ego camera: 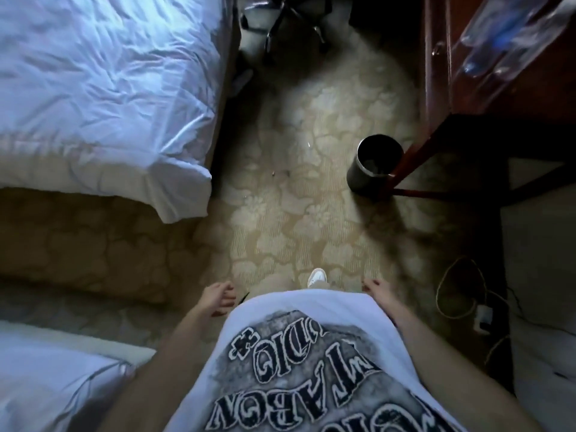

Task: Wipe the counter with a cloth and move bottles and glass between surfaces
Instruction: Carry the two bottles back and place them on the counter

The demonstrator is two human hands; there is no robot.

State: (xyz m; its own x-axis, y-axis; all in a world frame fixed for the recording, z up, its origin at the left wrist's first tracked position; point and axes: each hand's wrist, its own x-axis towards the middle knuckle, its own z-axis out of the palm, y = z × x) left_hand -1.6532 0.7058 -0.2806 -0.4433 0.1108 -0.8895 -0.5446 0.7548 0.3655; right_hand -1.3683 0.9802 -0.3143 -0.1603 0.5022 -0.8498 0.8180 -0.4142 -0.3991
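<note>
Head view looks straight down a white printed T-shirt to patterned beige carpet. Clear plastic bottles, blurred, lie on the dark reddish wooden table at upper right, long axes slanting from upper right toward lower left. Left hand and right hand hang at the hips, fingers loosely curled, holding nothing. A dark cylindrical bin stands upright just beside the table leg. Rumpled white bedding covers the bed.

A white T-shirt with black gothic lettering, bare forearms, and one white shoe.
</note>
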